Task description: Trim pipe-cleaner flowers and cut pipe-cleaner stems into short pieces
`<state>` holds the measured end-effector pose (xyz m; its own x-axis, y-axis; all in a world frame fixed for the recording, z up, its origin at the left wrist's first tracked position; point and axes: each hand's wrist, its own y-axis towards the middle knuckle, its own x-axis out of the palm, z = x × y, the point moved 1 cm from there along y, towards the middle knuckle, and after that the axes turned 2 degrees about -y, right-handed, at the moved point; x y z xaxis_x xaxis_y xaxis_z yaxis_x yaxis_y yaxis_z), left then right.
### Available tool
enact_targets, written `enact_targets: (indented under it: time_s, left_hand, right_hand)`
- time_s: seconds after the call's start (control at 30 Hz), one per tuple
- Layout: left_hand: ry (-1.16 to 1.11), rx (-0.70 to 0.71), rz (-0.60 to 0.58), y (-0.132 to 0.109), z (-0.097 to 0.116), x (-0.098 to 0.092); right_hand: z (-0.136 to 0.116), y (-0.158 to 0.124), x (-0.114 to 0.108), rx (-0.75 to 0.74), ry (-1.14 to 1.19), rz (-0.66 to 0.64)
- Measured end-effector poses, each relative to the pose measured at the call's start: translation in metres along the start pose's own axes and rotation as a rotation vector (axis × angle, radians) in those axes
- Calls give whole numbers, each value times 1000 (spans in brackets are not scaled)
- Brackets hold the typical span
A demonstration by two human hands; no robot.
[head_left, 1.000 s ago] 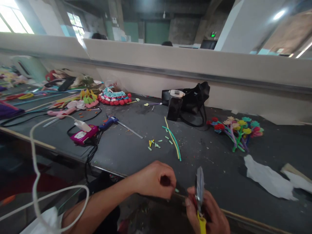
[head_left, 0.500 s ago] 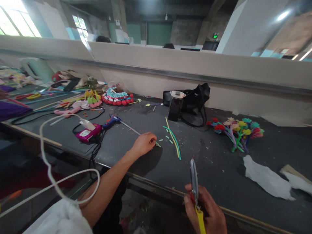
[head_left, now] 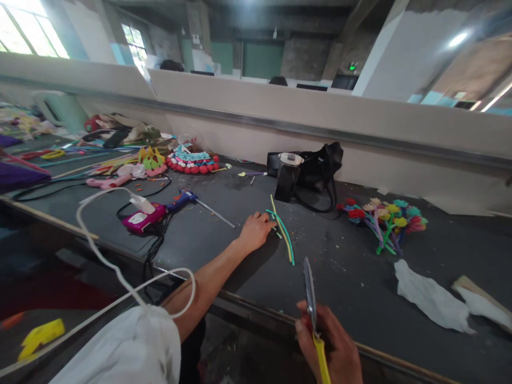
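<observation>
My left hand [head_left: 256, 232] reaches across the dark table, fingers pointing right and partly stretched out. Its fingertips are at several short light-green pieces [head_left: 279, 234], some of them covered by the hand. Just beyond lie two long thin strips, a teal one [head_left: 288, 240] and a pale yellow one [head_left: 283, 230], side by side and slightly bent. At the table's front edge, my right hand [head_left: 330, 341] is closed round yellow-handled scissors [head_left: 309, 290]. Their metal blades point up and away, apart from the strips.
A blue glue gun [head_left: 183, 199] lies left by a magenta power block [head_left: 146, 218] with a white cable [head_left: 108, 242]. Behind are a black bag [head_left: 320, 170] and a phone [head_left: 286, 182]. Colourful flowers [head_left: 384, 221] and white crumpled sheets [head_left: 432, 296] lie right.
My left hand has moved right and away from me, from left of the small pieces to them, and its fingers have straightened. My right hand still holds the scissors in much the same place.
</observation>
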<state>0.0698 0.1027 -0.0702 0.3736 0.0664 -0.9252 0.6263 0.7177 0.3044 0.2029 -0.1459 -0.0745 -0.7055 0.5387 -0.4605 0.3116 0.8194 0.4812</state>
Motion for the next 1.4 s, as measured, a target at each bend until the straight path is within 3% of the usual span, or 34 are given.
enact_targets:
  time_s: [0.27,0.37,0.47,0.53,0.63,0.7,0.87,1.03,1.23,1.4]
  left_hand:
    - [-45,28,-6,1,2,-5]
    - [-115,-9,39,1,12,-16]
    - [-207,-74,101,-9,29,-28]
    - [-349,-117,107,-23,45,-34]
    - [-1013,-269,83,-49,67,-39]
    - [-1191,-231,53,-62,81,-43]
    - [-1041,-12,-21,-74,103,-50]
    - [-925,132,-15,-79,112,-44]
    - [-960,78,-44,-81,110,-38]
    - [-1152,-103,-137,-79,109,-38]
  right_hand:
    - [0,0,10,-57,7,-40]
    - [-1,7,9,-159,-31,-51]
    - [-2,13,5,-140,-59,-47]
    - [-2,17,2,-74,-49,-50]
    - [-4,25,-3,4,-53,-17]
    - [-7,32,-5,20,-65,46]
    - [-14,48,-8,47,-53,153]
    - [-12,46,-10,78,-110,169]
    - [-1,41,-7,29,-94,139]
    - [6,37,-1,63,-40,96]
